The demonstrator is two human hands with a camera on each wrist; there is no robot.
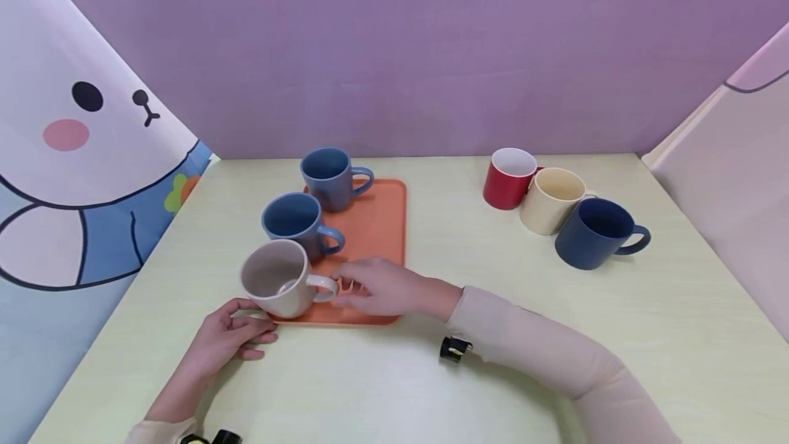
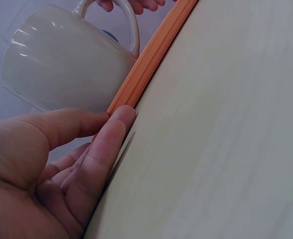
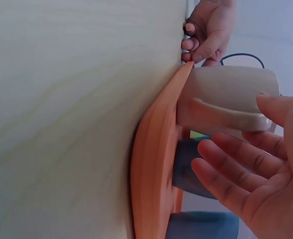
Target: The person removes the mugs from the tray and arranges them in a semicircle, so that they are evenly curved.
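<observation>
On my feed from the head view, the pale mug [image 1: 285, 303] stands upright at the lower-left corner of the orange tray [image 1: 383, 238], left of the middle of the frame, its handle pointing right. I see the left hand [image 1: 227, 336] in the lower left, its thumb and forefinger pinching the tray's near corner just beside the mug; the left wrist view shows that grip on the rim closely. The right hand [image 1: 383, 286], near the centre, is at the handle with nothing gripped: in the right wrist view I have its thumb and fingers spread apart on either side of the handle, though I cannot tell whether any fingertip touches it. Beyond the pale mug, the nearer blue mug [image 1: 311, 242] and the farther blue mug [image 1: 335, 194] stand in a row along the tray's left side, handles also pointing right. On the table [image 1: 345, 389], towards the upper right, I count a red mug [image 1: 501, 190], a cream mug [image 1: 542, 214] and a navy mug [image 1: 578, 245] in a slanting line.
</observation>
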